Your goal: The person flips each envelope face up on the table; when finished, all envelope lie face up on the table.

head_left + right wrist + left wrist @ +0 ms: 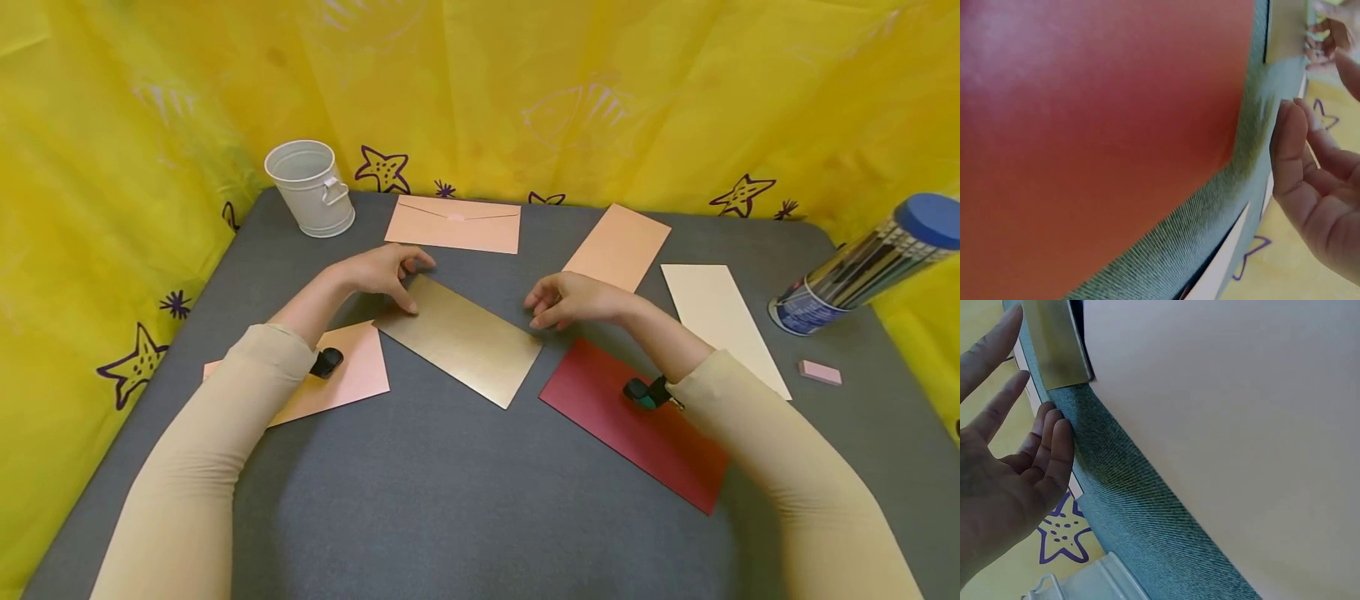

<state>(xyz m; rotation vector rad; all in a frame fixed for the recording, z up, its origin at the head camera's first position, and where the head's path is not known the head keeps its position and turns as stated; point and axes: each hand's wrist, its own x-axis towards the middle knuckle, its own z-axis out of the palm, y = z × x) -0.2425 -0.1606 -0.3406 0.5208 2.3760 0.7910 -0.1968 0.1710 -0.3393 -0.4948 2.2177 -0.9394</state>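
Observation:
A gold envelope (465,342) lies slanted on the dark table between the hands. At its upper left corner is my left hand (382,273), thumb over the envelope's edge, fingers loosely bent; in the left wrist view the hand (1016,462) has nothing in its grasp. My right hand (576,298) hovers close to the envelope's right corner, fingers loosely curled and holding nothing. Under the right forearm lies a red envelope (622,417), which fills much of the right wrist view. A pink envelope (352,367) lies partly hidden beneath the left forearm.
At the back lie a pink envelope (457,229) with its flap showing and a peach envelope (618,246). A cream envelope (720,308), a pink eraser (820,372) and a blue-lidded tube of pencils (847,275) are on the right. A white bucket (315,192) stands back left.

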